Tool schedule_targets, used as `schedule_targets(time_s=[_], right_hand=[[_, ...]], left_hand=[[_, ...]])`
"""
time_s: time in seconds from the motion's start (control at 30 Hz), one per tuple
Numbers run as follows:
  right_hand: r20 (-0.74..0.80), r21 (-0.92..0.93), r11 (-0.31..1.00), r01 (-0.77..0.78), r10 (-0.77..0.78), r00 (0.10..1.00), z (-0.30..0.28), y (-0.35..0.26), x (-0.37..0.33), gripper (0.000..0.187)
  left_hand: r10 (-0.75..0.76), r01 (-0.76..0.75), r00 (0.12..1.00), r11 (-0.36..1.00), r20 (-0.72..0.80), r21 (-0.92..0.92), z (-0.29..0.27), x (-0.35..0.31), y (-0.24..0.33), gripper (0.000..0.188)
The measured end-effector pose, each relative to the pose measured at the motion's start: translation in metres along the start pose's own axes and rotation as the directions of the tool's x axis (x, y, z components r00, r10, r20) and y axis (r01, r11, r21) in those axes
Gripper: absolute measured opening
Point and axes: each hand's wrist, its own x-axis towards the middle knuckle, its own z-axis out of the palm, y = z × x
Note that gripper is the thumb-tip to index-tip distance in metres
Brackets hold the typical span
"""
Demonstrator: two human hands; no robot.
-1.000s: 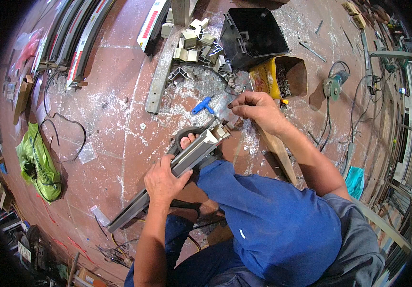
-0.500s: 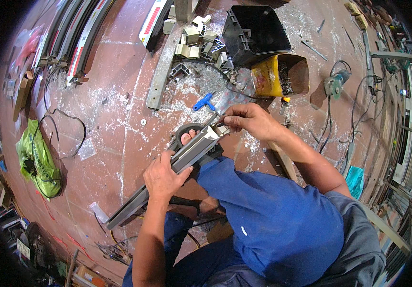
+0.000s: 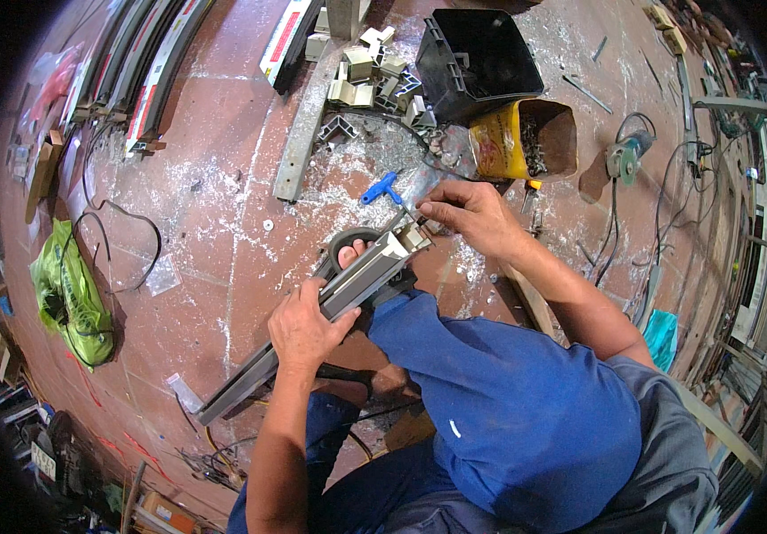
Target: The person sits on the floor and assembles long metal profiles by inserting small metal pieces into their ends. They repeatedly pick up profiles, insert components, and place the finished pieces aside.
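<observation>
A long grey metal profile (image 3: 350,289) lies slanted across my raised knee and foot. My left hand (image 3: 301,327) is closed around its middle, thumb on the near side. At its upper end sits a beige-and-silver corner connector (image 3: 413,237). My right hand (image 3: 470,215) is just above that connector, thumb and forefinger pinched together; whatever they hold is too small to make out. A blue T-handle hex key (image 3: 383,188) lies on the floor just beyond, its thin shaft pointing toward the profile's end.
Beyond are a pile of corner connectors (image 3: 361,76), a black bin (image 3: 477,67) and a yellow container (image 3: 496,142) of small hardware. An angle grinder (image 3: 624,158) with its cord lies at right. A green bag (image 3: 72,294) and more profiles (image 3: 165,76) are at left.
My right hand has lifted slightly away from the profile's end, so more of the corner connector shows. The left hand and the profile have stayed in place.
</observation>
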Motion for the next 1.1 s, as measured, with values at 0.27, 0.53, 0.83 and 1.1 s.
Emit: schedule_targets(time_s=[0.27,0.53,0.83,1.1], right_hand=[[0.198,0.211,0.977,-0.03,-0.013,0.98,0.005,0.009,-0.007,0.017],[0.222,-0.061,0.985,0.162,-0.145,0.964,0.013,0.006,-0.012,0.015],[0.152,-0.176,0.921,0.349,-0.325,0.934,0.021,0.014,-0.018,0.015],[0.066,-0.101,0.959,0.263,-0.258,0.964,0.033,0.035,-0.021,0.021]], left_hand=[[0.001,-0.001,1.0,1.0,-0.004,-0.006,0.0,0.0,0.001,0.062],[-0.037,0.039,0.998,0.999,0.046,-0.026,-0.004,0.001,0.002,0.065],[-0.04,0.041,0.997,0.999,0.06,-0.025,-0.003,0.002,0.002,0.065],[-0.029,0.03,0.999,0.999,0.045,-0.015,-0.001,0.0,0.002,0.064]])
